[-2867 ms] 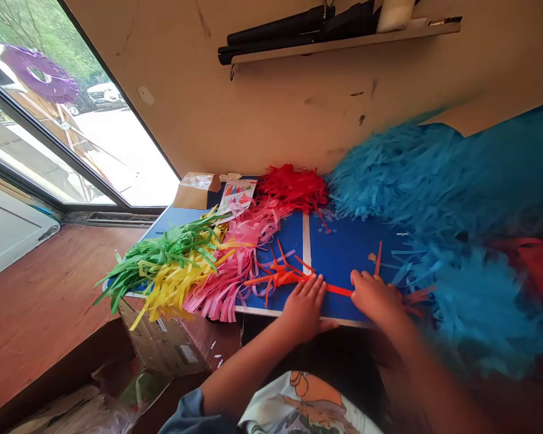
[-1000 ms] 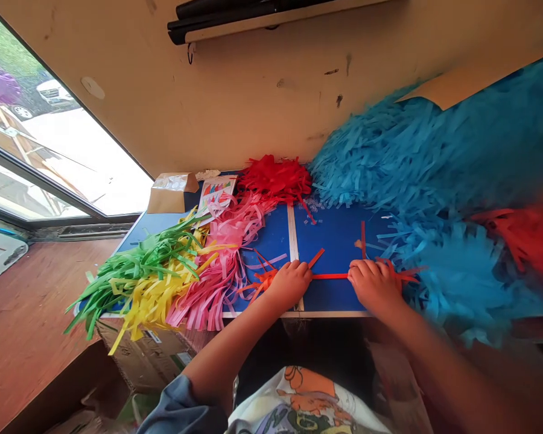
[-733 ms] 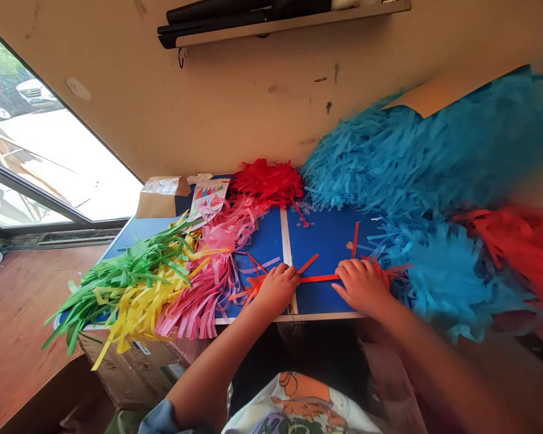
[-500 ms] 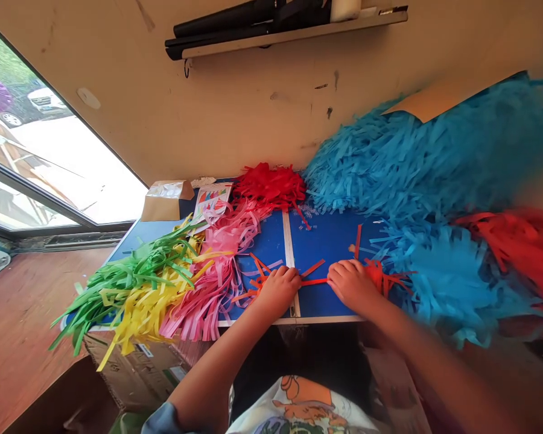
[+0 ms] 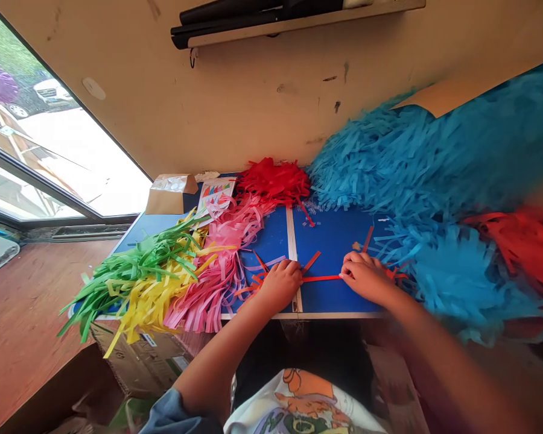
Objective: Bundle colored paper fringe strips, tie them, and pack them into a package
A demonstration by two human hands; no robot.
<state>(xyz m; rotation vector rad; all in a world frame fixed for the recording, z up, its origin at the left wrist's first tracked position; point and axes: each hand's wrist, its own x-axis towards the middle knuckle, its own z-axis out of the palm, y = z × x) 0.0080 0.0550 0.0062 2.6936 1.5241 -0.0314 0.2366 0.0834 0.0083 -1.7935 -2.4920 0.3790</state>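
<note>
A thin red paper strip (image 5: 322,278) lies stretched across the blue table top (image 5: 330,241) between my two hands. My left hand (image 5: 280,284) is closed on its left end, knuckles up, beside a loose bunch of orange-red strips (image 5: 259,278). My right hand (image 5: 365,276) is closed on the strip's right end, against more red strips and the blue fringe (image 5: 452,271). Both hands rest on the table near its front edge.
Green (image 5: 136,262), yellow (image 5: 158,292) and pink (image 5: 226,265) paper fringes spread over the table's left half. A red pile (image 5: 274,179) sits at the back. A large blue fringed mass (image 5: 425,163) fills the right. A brown box (image 5: 169,193) stands back left.
My hands closed from flat to gripping the red strip. In the last half second my right hand moved right, away from the left, drawing the strip longer between them.
</note>
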